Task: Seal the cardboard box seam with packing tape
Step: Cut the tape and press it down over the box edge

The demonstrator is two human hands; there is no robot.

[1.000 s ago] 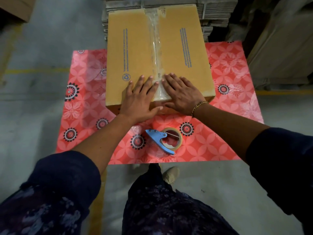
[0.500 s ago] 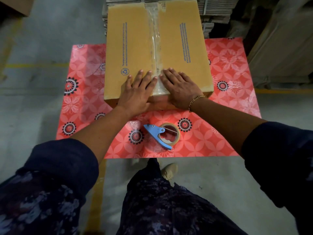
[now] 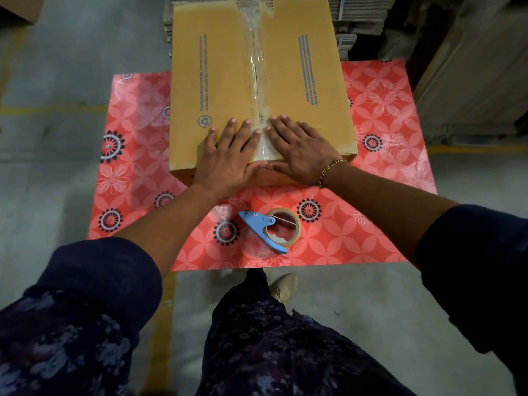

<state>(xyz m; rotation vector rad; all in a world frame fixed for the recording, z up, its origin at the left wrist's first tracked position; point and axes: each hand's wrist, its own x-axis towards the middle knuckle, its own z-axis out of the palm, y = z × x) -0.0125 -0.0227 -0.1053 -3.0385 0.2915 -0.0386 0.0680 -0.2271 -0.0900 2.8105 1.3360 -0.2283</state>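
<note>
A brown cardboard box (image 3: 217, 81) lies closed on a red flowered table cover (image 3: 377, 115). A strip of clear packing tape (image 3: 257, 67) runs along its middle seam from the far edge to the near edge. My left hand (image 3: 231, 158) lies flat on the box's near end, just left of the tape. My right hand (image 3: 300, 150) lies flat just right of it, a gold bracelet on the wrist. Both thumbs reach over the box's near edge. A roll of tape in a blue dispenser (image 3: 274, 230) lies on the cover in front of the box, untouched.
Stacks of flattened cardboard (image 3: 343, 27) stand behind the table. Large cardboard sheets (image 3: 480, 81) lean at the right. A box corner (image 3: 17, 7) shows at the top left. Grey concrete floor with yellow lines surrounds the table. My shoe (image 3: 284, 285) is below the table's near edge.
Both hands have stayed flat on the box's near end beside the tape, fingers shifting slightly. The view has tilted a little. The dispenser has not moved.
</note>
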